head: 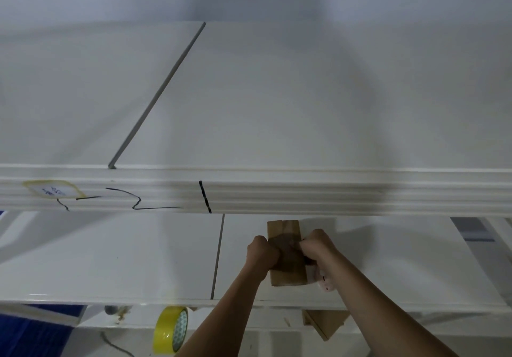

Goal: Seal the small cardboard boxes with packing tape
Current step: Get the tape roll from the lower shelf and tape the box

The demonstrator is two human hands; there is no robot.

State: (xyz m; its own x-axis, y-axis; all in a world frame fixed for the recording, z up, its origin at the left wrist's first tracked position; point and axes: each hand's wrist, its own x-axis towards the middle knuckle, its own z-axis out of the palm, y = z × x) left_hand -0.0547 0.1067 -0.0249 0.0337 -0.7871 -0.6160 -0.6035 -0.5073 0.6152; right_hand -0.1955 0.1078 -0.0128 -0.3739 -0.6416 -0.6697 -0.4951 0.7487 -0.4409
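A small brown cardboard box lies on the white lower shelf, its long side running away from me. My left hand grips its left side with curled fingers. My right hand curls over the right side and top, where a darker, glossy strip crosses the box. A pale wrapped object shows under my right wrist, mostly hidden. A roll of yellow packing tape stands on edge below the shelf's front edge, left of my left forearm.
A thick white upper shelf edge with black marker lines and a yellow-rimmed label overhangs just beyond the box. Another cardboard piece sits below the shelf under my right arm. Blue material lies at the bottom left.
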